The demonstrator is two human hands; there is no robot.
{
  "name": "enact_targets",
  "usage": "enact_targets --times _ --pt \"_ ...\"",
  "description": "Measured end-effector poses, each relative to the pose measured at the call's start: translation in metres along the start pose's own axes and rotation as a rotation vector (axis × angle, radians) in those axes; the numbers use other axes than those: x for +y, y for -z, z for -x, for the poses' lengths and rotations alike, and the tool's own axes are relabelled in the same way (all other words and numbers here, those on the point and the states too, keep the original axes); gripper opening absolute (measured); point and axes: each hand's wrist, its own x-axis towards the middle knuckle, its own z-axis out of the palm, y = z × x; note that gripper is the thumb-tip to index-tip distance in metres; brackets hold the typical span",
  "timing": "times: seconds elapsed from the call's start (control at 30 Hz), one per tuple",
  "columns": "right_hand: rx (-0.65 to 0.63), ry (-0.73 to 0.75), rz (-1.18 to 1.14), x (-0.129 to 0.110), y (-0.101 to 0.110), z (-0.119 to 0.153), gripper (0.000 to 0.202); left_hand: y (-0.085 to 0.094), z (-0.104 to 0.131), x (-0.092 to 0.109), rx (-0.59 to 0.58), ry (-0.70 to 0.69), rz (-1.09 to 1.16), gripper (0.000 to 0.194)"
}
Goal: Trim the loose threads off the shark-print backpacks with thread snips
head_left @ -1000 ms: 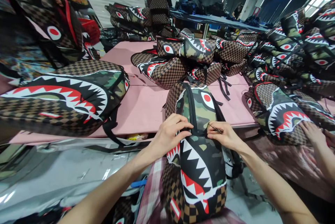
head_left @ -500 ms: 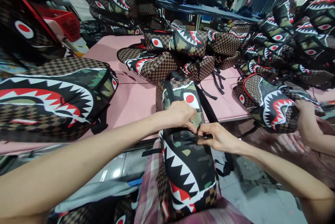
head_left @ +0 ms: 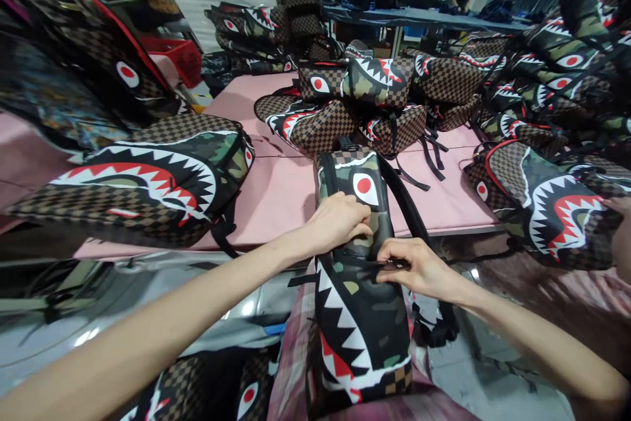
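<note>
The shark-mouth backpack [head_left: 362,289] stands on the person's lap by the pink table [head_left: 276,191], so the left hand [head_left: 340,221] should pinch its top firmly while the right hand [head_left: 419,270], closed on a small dark tool [head_left: 394,265], works gently.

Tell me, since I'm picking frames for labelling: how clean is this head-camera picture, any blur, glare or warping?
Head view: wide-lens warping bends the pink table edge and stretches the forearms; corners smear, especially bottom right; glare on the shiny grey sheet; centre backpack and both hands, left hand, right hand, stay sharp.
</note>
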Motion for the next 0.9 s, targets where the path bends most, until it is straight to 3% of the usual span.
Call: enact_targets --times 0.13,0.23,0.3,0.37,0.43,0.53,0.6,0.77,0.9 --pt "-0.120 -0.048 0.117 -0.003 0.016 0.007 0.027 0.003 0.046 0.010 0.005 -0.135 0.181 0.022" --pt "-0.156 -0.114 0.270 -0.007 0.017 0.011 0.028 -0.009 0.072 0.027 0.138 0.018 0.135 0.022" --pt "-0.142 -0.082 0.392 -0.009 0.009 0.016 0.022 -0.019 0.082 0.039 0.215 0.107 0.131 0.018" --pt "-0.107 0.024 0.534 -0.007 -0.003 0.022 0.008 -0.029 0.089 0.050 0.263 0.163 0.142 0.013" --pt "-0.024 0.197 0.676 -0.002 -0.017 0.031 0.013 -0.042 0.095 0.059 0.343 0.157 0.129 0.013" --pt "0.133 0.445 0.785 0.008 -0.034 0.044 0.025 -0.064 0.107 0.068 0.601 0.101 0.045 0.017" --pt "0.165 0.520 0.781 0.014 -0.040 0.052 0.024 -0.076 0.116 0.071 0.717 0.069 -0.016 0.018" --pt "0.086 0.569 0.757 0.015 -0.039 0.062 0.021 -0.079 0.133 0.077 0.582 0.019 -0.020 0.022" --pt "-0.115 0.462 0.604 0.004 -0.029 0.063 0.027 -0.070 0.140 0.086 0.539 0.083 0.122 0.022"
